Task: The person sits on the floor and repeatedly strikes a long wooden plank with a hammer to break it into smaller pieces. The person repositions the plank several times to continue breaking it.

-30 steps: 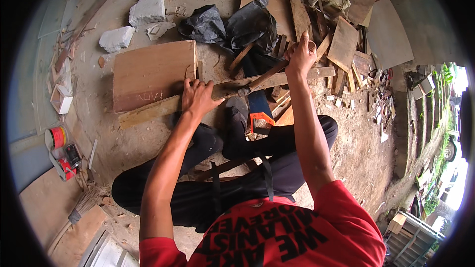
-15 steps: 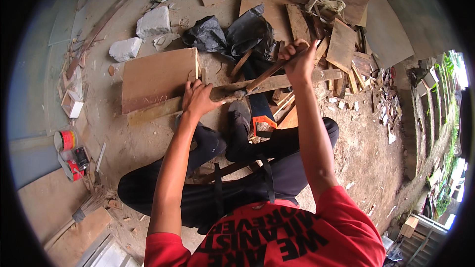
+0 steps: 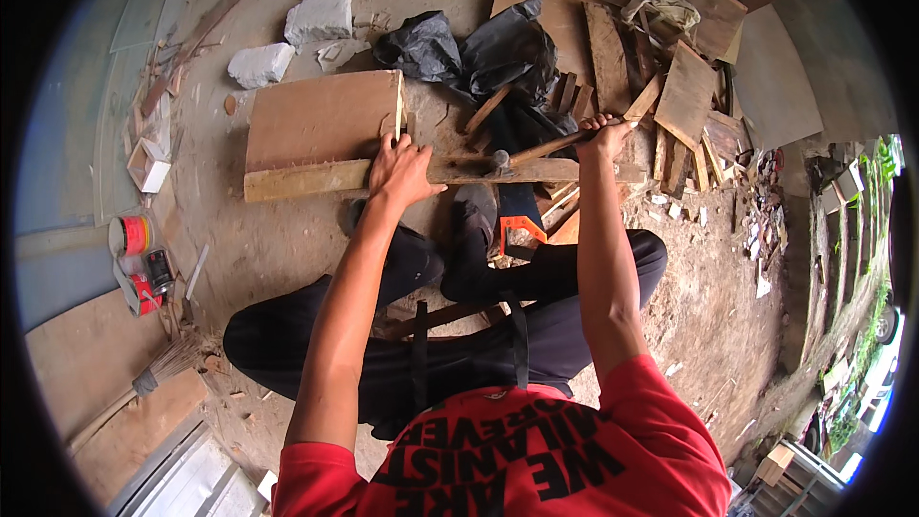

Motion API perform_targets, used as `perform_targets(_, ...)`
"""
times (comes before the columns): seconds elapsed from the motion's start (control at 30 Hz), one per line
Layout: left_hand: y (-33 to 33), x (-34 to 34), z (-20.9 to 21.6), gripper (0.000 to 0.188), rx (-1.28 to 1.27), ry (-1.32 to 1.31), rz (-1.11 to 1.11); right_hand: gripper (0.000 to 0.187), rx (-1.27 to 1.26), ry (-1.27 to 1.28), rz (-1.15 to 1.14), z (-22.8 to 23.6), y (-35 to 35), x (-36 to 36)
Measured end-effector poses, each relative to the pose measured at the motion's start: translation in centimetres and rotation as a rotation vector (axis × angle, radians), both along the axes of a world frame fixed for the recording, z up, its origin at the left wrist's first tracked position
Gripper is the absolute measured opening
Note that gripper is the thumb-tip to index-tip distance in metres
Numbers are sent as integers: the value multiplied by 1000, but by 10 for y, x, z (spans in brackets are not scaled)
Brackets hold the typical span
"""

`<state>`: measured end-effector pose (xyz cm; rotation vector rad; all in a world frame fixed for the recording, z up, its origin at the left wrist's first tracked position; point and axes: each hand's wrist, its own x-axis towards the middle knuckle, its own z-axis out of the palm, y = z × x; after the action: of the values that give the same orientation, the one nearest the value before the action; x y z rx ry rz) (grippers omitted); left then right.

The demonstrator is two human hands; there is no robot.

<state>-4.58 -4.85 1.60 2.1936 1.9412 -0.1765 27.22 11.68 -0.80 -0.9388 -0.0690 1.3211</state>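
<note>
Looks like a hammering or positioning step at the plank [image 3: 555,170]: holding the hammer [image 3: 546,147] by its handle in a closed right hand [image 3: 605,139], with the hammer's head over or on the plank; cannot tell which. Laid with bent fingers across the plank, by the board's [image 3: 321,120] near right corner, the left hand [image 3: 400,170]; cannot tell whether gripping or only pressing. Found along the board's near edge, then out to the right above the saw [image 3: 522,227], the plank. Lying beyond the board, 2 white blocks [image 3: 319,16]. Calls next, in judgement, for bracing the plank firmly, aiming carefully, and sparing the left fingers any blow.
</note>
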Motion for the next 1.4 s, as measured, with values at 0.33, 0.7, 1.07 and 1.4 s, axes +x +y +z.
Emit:
perform_targets(0.33, 0, -4, -2, 49, 73, -10, -134, 28, 327, 211, 476, 45, 8, -20)
perform_targets(0.7, 11, -2, -15, 36, -65, -45, -104, 34, 175, -255, 215, 76, -6, -46)
perform_targets(1.07, 6, -2, -4, 42, -68, -82, -82, 31, 230, -325, 176, 111, -35, -61)
perform_targets(1.4, -6, 4, -12, 38, 129, 25, -38, 45, 15, -339, 39, 101, -52, -47)
